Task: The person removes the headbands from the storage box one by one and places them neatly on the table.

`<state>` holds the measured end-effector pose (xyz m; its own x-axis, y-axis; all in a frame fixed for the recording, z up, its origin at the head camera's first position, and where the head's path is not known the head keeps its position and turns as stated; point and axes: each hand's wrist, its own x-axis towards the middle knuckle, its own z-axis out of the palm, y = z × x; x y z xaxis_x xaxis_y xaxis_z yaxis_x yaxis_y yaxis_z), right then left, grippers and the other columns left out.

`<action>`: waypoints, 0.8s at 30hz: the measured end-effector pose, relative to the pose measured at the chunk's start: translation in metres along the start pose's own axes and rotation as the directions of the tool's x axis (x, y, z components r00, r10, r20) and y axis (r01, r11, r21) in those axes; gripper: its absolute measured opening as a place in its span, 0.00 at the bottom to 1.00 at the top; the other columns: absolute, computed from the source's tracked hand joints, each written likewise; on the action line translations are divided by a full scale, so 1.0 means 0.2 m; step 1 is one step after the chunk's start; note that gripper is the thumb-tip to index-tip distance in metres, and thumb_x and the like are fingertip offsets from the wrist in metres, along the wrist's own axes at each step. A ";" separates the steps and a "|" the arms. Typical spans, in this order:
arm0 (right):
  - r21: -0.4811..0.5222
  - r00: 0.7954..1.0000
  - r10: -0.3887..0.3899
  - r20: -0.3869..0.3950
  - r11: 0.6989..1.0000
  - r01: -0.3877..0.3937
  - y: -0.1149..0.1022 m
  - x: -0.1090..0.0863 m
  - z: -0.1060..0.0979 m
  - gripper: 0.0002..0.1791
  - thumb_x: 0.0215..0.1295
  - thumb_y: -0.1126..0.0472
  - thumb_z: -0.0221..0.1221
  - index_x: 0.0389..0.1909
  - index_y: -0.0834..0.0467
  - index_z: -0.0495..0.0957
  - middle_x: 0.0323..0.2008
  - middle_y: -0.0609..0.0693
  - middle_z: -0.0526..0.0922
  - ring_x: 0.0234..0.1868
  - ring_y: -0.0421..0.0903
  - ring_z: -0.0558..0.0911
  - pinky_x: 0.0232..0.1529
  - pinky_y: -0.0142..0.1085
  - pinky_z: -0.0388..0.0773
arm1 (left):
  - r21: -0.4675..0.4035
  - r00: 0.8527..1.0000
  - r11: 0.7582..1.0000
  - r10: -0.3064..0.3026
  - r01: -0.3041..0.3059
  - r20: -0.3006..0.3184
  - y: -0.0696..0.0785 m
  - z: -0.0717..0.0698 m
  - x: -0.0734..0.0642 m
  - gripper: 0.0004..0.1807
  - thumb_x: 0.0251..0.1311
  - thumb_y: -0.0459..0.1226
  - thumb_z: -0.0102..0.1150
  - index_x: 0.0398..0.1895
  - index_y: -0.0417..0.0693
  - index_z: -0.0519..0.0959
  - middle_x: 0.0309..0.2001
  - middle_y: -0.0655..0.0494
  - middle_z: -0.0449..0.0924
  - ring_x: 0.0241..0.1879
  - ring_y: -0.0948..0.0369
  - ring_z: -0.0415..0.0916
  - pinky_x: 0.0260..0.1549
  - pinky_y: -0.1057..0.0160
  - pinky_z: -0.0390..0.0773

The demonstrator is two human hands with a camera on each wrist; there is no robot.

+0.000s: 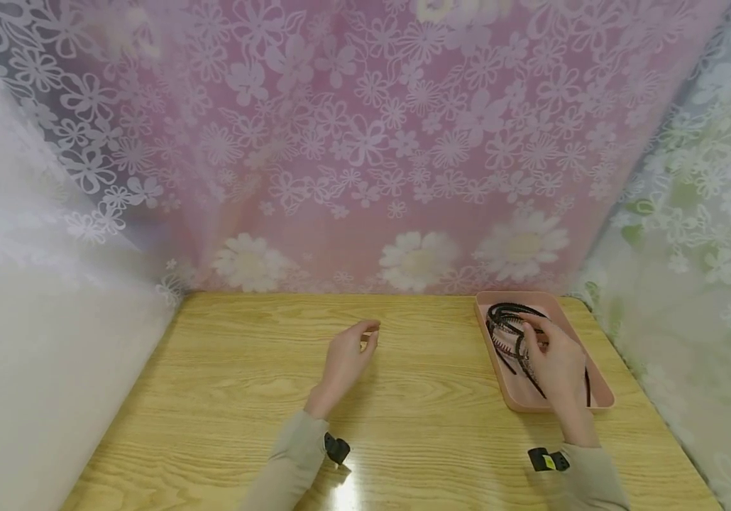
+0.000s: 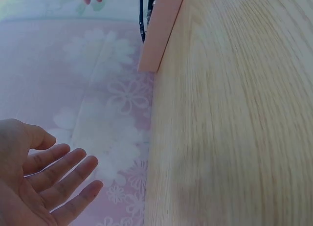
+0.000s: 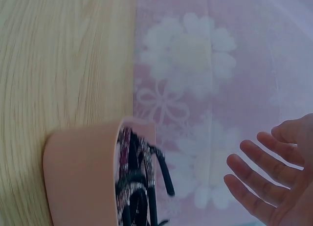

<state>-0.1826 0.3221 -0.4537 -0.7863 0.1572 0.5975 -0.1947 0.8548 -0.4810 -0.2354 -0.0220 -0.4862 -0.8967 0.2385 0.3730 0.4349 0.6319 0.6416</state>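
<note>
A pink tray (image 1: 492,380) on the right of the table holds several black headbands (image 1: 507,309), some with comb-like teeth and glittery bands. Over the tray hovers my right hand (image 1: 562,363), its fingers loosely bent with nothing between them. In the right wrist view this hand (image 3: 274,174) is apart from the headbands (image 3: 151,187), whose ends stick out above the tray wall (image 3: 83,174). My left hand (image 1: 343,362) hangs above the middle of the table, empty, with relaxed, spread fingers in the left wrist view.
The wood-grain table (image 1: 238,397) runs back to a pink flowered curtain (image 1: 340,177). Pale curtains hang on both sides, the right curtain (image 1: 697,319) close beside the tray. Each wrist wears a small black device.
</note>
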 end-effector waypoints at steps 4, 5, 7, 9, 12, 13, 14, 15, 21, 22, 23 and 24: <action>-0.032 0.998 0.049 0.037 0.998 -0.048 0.08 0.01 -0.05 0.16 0.77 0.59 0.56 0.58 0.60 0.82 0.37 0.63 0.86 0.28 0.58 0.83 0.18 0.32 0.68 | -0.083 1.000 0.997 0.003 -0.003 0.007 0.05 0.04 0.03 0.14 0.75 0.38 0.55 0.58 0.46 0.82 0.50 0.52 0.87 0.42 0.58 0.87 0.39 0.64 0.86; -0.034 0.997 0.054 0.046 0.998 -0.053 0.11 0.01 -0.06 0.16 0.77 0.59 0.55 0.59 0.60 0.81 0.38 0.64 0.86 0.29 0.59 0.84 0.16 0.32 0.67 | -0.113 1.000 0.994 0.006 -0.005 0.009 0.06 0.05 0.04 0.14 0.75 0.37 0.55 0.57 0.45 0.82 0.49 0.52 0.87 0.42 0.58 0.87 0.38 0.65 0.86; -0.042 0.997 0.060 0.051 0.997 -0.057 0.15 0.01 -0.08 0.17 0.78 0.58 0.54 0.59 0.61 0.81 0.39 0.65 0.86 0.30 0.60 0.84 0.16 0.33 0.68 | -0.164 1.000 0.986 0.011 -0.009 0.016 0.08 0.07 0.05 0.13 0.75 0.37 0.55 0.57 0.45 0.82 0.48 0.52 0.88 0.41 0.58 0.88 0.35 0.67 0.85; -0.051 0.997 0.060 0.058 0.997 -0.057 0.19 0.01 -0.10 0.18 0.78 0.58 0.53 0.59 0.62 0.81 0.40 0.67 0.86 0.32 0.63 0.85 0.15 0.34 0.69 | -0.215 0.999 0.977 0.019 -0.012 0.028 0.09 0.09 0.06 0.13 0.75 0.36 0.55 0.57 0.44 0.82 0.48 0.51 0.88 0.40 0.56 0.88 0.33 0.67 0.85; -0.071 0.996 0.064 0.067 0.996 -0.060 0.24 0.02 -0.13 0.18 0.79 0.57 0.53 0.59 0.62 0.81 0.44 0.66 0.85 0.35 0.64 0.86 0.18 0.34 0.73 | -0.286 0.998 0.958 0.011 0.006 0.057 0.12 0.13 0.06 0.14 0.75 0.36 0.55 0.57 0.44 0.82 0.49 0.51 0.88 0.40 0.55 0.88 0.28 0.69 0.82; -0.079 0.995 0.066 0.069 0.995 -0.060 0.26 0.02 -0.14 0.18 0.79 0.57 0.52 0.59 0.62 0.81 0.44 0.67 0.85 0.35 0.64 0.86 0.17 0.34 0.72 | -0.308 0.998 0.951 0.006 0.014 0.065 0.12 0.14 0.06 0.14 0.75 0.36 0.54 0.58 0.44 0.82 0.49 0.50 0.88 0.40 0.54 0.88 0.27 0.70 0.81; -0.087 0.996 0.063 0.068 0.995 -0.057 0.28 0.02 -0.15 0.18 0.79 0.58 0.53 0.58 0.63 0.81 0.43 0.67 0.85 0.34 0.65 0.86 0.17 0.34 0.73 | -0.326 0.997 0.945 -0.001 0.026 0.076 0.13 0.16 0.07 0.14 0.75 0.36 0.54 0.58 0.44 0.82 0.49 0.50 0.88 0.40 0.53 0.88 0.25 0.70 0.80; -0.093 0.996 0.063 0.068 0.994 -0.057 0.29 0.03 -0.16 0.17 0.78 0.58 0.53 0.58 0.63 0.81 0.44 0.67 0.85 0.34 0.65 0.86 0.17 0.33 0.72 | -0.341 0.996 0.939 -0.009 0.039 0.087 0.14 0.17 0.07 0.14 0.76 0.36 0.54 0.58 0.45 0.82 0.49 0.50 0.88 0.40 0.53 0.88 0.23 0.71 0.78; -0.159 0.993 0.084 0.087 0.985 -0.069 0.41 0.04 -0.19 0.17 0.78 0.59 0.54 0.57 0.66 0.80 0.42 0.70 0.85 0.34 0.66 0.85 0.19 0.46 0.77 | -0.407 0.990 0.908 -0.042 0.095 0.138 0.17 0.29 0.09 0.14 0.76 0.35 0.53 0.58 0.44 0.82 0.48 0.49 0.88 0.41 0.50 0.88 0.24 0.74 0.77; -0.167 0.991 0.093 0.098 0.983 -0.076 0.43 0.05 -0.19 0.17 0.78 0.59 0.54 0.57 0.67 0.80 0.42 0.70 0.84 0.34 0.66 0.85 0.20 0.49 0.78 | -0.417 0.989 0.903 -0.044 0.101 0.144 0.18 0.30 0.10 0.14 0.76 0.35 0.53 0.58 0.44 0.82 0.48 0.49 0.88 0.41 0.50 0.88 0.26 0.74 0.79; -0.175 0.989 0.103 0.109 0.981 -0.083 0.45 0.05 -0.19 0.18 0.78 0.59 0.54 0.57 0.67 0.80 0.43 0.71 0.84 0.34 0.66 0.85 0.21 0.51 0.79 | -0.426 0.987 0.898 -0.047 0.108 0.151 0.18 0.32 0.10 0.14 0.76 0.35 0.53 0.58 0.44 0.82 0.48 0.49 0.88 0.41 0.49 0.88 0.26 0.73 0.80; -0.176 0.986 0.110 0.122 0.980 -0.087 0.47 0.05 -0.19 0.18 0.78 0.59 0.54 0.58 0.67 0.79 0.43 0.71 0.84 0.35 0.66 0.85 0.23 0.52 0.79 | -0.440 0.986 0.890 -0.051 0.117 0.158 0.19 0.33 0.10 0.14 0.75 0.34 0.53 0.58 0.43 0.82 0.48 0.49 0.88 0.41 0.49 0.88 0.28 0.70 0.82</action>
<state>-0.1861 0.4228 -0.4676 -0.8686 0.1887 0.4582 -0.0187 0.9116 -0.4108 -0.2431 0.0563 -0.4989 -0.9195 0.3196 0.2288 0.3188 0.2662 0.9097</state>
